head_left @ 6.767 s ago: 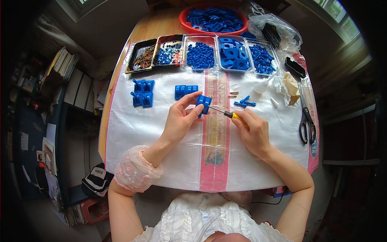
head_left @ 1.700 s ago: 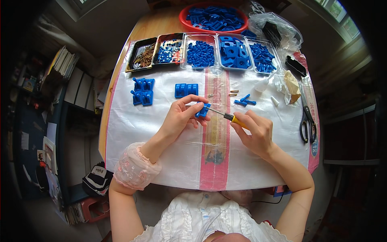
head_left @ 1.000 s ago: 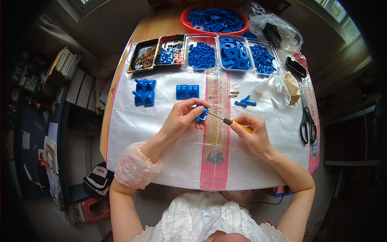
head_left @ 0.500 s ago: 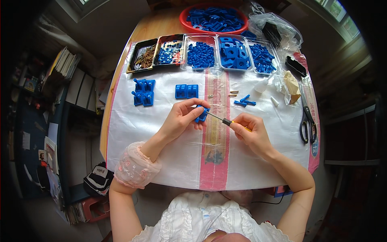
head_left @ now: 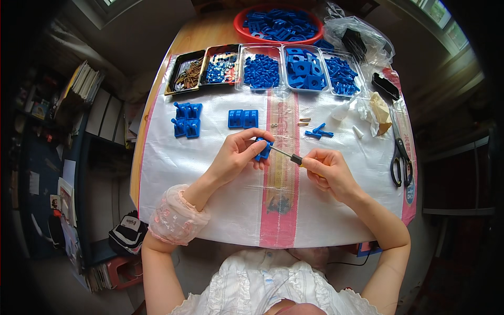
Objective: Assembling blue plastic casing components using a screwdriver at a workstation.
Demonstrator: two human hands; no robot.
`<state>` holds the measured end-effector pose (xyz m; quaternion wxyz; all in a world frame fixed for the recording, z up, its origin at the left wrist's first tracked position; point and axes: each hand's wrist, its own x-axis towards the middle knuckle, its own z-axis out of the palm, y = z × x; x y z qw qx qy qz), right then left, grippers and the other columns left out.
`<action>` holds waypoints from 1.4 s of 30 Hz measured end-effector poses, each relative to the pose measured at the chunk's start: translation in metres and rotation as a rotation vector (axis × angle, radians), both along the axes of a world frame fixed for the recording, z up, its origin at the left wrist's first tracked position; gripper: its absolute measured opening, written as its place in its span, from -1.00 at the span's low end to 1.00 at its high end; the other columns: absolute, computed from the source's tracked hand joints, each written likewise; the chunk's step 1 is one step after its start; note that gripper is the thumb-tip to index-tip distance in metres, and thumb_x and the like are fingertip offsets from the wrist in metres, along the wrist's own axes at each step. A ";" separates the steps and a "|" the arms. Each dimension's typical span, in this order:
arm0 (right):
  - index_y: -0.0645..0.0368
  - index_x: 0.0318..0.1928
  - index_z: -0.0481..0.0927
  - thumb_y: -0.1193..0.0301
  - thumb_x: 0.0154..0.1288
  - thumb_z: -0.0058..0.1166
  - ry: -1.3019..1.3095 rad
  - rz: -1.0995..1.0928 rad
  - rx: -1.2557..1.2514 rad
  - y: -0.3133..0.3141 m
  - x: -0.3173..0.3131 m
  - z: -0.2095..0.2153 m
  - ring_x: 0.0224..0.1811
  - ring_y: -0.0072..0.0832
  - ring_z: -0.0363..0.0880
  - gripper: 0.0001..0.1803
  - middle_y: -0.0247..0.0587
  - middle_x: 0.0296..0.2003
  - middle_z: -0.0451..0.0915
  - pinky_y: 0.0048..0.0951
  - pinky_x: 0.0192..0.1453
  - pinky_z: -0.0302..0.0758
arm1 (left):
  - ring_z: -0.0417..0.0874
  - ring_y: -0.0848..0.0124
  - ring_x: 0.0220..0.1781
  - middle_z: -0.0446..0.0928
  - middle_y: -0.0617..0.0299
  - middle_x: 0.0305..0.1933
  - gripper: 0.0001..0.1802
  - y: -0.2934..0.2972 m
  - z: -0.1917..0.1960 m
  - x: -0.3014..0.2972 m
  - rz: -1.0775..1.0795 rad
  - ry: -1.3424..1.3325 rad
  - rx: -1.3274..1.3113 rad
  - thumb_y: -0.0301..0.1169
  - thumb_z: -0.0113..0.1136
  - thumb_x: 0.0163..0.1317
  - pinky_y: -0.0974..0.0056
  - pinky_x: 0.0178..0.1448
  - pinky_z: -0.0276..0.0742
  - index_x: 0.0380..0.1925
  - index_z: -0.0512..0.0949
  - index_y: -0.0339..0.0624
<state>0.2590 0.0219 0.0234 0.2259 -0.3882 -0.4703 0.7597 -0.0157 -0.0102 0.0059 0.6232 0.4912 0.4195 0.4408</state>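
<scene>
My left hand (head_left: 239,154) grips a small blue plastic part (head_left: 263,149) just above the white woven sheet (head_left: 220,210). My right hand (head_left: 326,170) holds a screwdriver (head_left: 286,155) with a yellow and black handle; its metal tip points left into the blue part. A pair of joined blue blocks (head_left: 243,118) lies just beyond my left hand. Further left sit two more blue assemblies (head_left: 187,119). A small blue cross-shaped piece (head_left: 318,131) and loose screws (head_left: 304,122) lie beyond my right hand.
A row of trays (head_left: 262,71) at the far edge holds brown screws, mixed bits and blue parts. Behind it stands a red bowl (head_left: 278,23) of blue parts. Black scissors (head_left: 401,160), a clear bag (head_left: 357,39) and crumpled paper (head_left: 379,110) lie on the right.
Over the last seconds my hands drew slightly nearer to me and the screwdriver stayed set in the blue part, its handle shifting a little in my right hand. Nothing else on the sheet moved.
</scene>
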 end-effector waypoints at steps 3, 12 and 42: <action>0.19 -0.22 0.61 0.30 0.53 0.20 0.014 0.009 -0.048 0.001 0.000 0.002 -0.71 -0.85 0.14 -0.78 -0.48 -0.60 0.44 -0.67 -0.65 -0.04 | 0.74 0.55 -0.30 0.70 0.21 -0.26 -0.75 0.000 -0.002 -0.001 0.005 -0.029 0.006 -0.36 0.15 0.55 0.51 -0.28 0.66 0.09 0.60 -0.24; 0.17 -0.13 0.60 0.20 0.58 0.09 0.068 0.065 -0.314 0.006 0.002 0.010 -0.73 -0.85 0.04 -0.72 -0.53 -0.59 0.38 -0.68 -0.65 -0.06 | 0.70 0.55 -0.32 0.70 0.17 -0.25 -0.73 0.002 -0.004 0.000 -0.001 0.017 0.153 -0.34 0.10 0.57 0.46 -0.22 0.61 0.14 0.56 -0.22; 0.25 0.32 0.50 0.52 -0.08 0.46 -0.388 0.082 1.571 -0.019 -0.011 -0.020 -0.38 -0.31 0.75 -0.16 -0.20 -0.24 0.70 -0.36 -0.42 0.61 | 0.78 0.39 0.00 0.73 0.05 -0.05 -0.67 -0.025 0.001 0.042 -0.078 -0.128 -0.116 -0.42 0.15 0.53 0.29 0.11 0.75 0.20 0.42 -0.29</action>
